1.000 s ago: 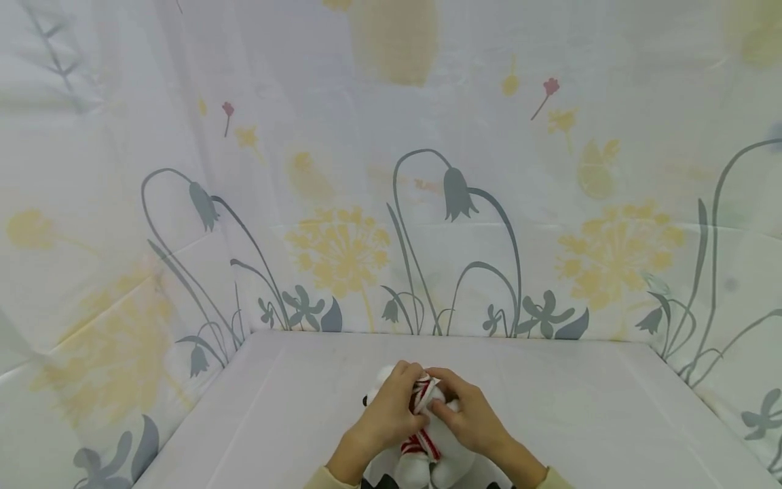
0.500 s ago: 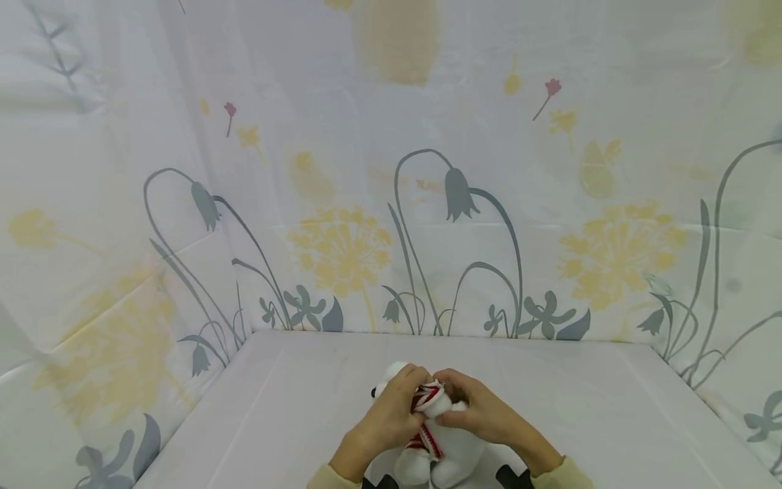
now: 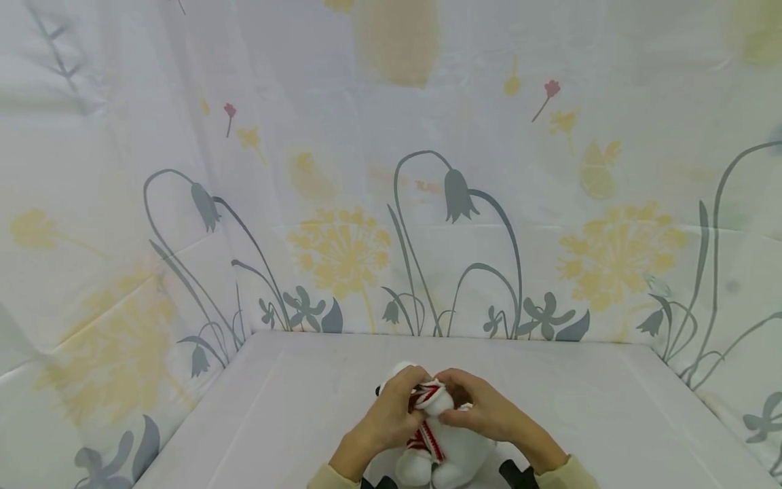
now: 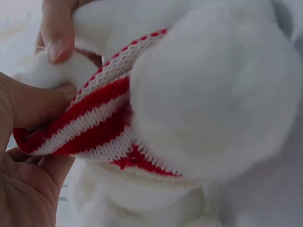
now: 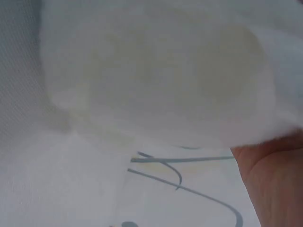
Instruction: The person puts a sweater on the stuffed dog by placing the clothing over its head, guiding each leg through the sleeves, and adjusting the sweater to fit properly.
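Observation:
A white plush toy [image 3: 461, 451] with a dark nose [image 3: 377, 391] lies on its side on the white table, head toward the left. Around it runs a red-and-white striped knitted scarf [image 4: 97, 118], one end of which hangs down its front. My left hand [image 3: 387, 414] pinches the scarf, thumb on top and fingers beneath. Opposite it, my right hand [image 3: 491, 411] holds a rounded white part of the toy between thumb and fingers, right beside the scarf. In the right wrist view the toy's white body [image 5: 156, 85] hides most of that hand.
The white tabletop [image 3: 305, 387] extends behind and to both sides of the toy. A white curtain [image 3: 366, 136] printed with grey and yellow flowers stands behind it and at the sides. Black wrist bands [image 3: 516, 472] show near both pale yellow sleeves.
The toy has shifted slightly to the right, and my right hand has moved a little right and wider. More of the white rounded part shows between my hands.

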{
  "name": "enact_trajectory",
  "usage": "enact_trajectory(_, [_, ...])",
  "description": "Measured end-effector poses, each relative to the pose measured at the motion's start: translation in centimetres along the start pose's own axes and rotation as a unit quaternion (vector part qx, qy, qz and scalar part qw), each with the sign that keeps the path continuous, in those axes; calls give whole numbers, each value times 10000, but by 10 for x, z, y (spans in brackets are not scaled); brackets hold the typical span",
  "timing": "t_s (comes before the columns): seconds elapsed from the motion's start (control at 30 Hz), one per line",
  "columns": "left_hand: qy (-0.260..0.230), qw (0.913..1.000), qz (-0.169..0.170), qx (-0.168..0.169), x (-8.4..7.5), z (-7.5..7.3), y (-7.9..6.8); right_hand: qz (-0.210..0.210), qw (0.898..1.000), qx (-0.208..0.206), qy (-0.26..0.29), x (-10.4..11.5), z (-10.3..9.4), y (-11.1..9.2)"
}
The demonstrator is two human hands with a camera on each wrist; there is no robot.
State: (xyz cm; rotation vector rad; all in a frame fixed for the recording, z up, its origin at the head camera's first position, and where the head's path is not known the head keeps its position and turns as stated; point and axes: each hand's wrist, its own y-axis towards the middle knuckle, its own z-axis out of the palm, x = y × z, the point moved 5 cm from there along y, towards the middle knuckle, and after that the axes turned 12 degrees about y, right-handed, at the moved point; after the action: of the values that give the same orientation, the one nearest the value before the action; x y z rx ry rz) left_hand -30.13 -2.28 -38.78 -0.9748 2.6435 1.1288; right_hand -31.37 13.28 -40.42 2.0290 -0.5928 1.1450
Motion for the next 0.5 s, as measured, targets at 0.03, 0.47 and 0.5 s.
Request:
enact_trajectory(0.03, [-12,10000,26,-12,0,0,0,-12,9998,116,131,1,-1,-1])
enact_trajectory(0.47, [521,9980,287,206,-8,4,-1,470,9830,846,1560,-2,-5,-4])
enact_trajectory(0.5, [836,9953,474,85,-11,3,0,435,9837,828,1534,-3,-6,-4])
